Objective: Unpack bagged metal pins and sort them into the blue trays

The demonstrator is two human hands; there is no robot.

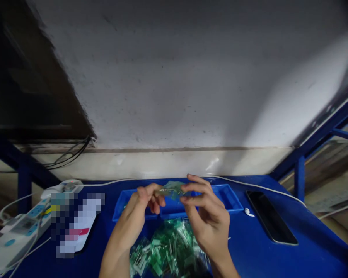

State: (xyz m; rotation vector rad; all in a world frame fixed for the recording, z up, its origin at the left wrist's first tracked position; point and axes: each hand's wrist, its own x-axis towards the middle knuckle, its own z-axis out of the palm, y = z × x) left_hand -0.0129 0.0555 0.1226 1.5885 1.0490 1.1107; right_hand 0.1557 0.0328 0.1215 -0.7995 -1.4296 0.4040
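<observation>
Both my hands are raised over a blue compartment tray point(233, 197). Between them is a small clear plastic bag point(173, 188) with a greenish tint and something thin and shiny in it. My left hand point(136, 210) pinches its left end between thumb and fingers. At the right end, my right hand point(207, 214) grips it with thumb and index finger, the other fingers spread. What the bag contains is too blurred to name. Below my hands lies a pile of small clear bags point(171, 247) with green and white pieces and thin metal parts.
A phone with a lit screen point(85, 226) lies at left, beside a white power strip point(31, 224) with cables. To the right are a white earbud point(248, 212) and a dark phone point(271, 217). Behind the blue table point(304, 247) stands a grey-white wall point(174, 85).
</observation>
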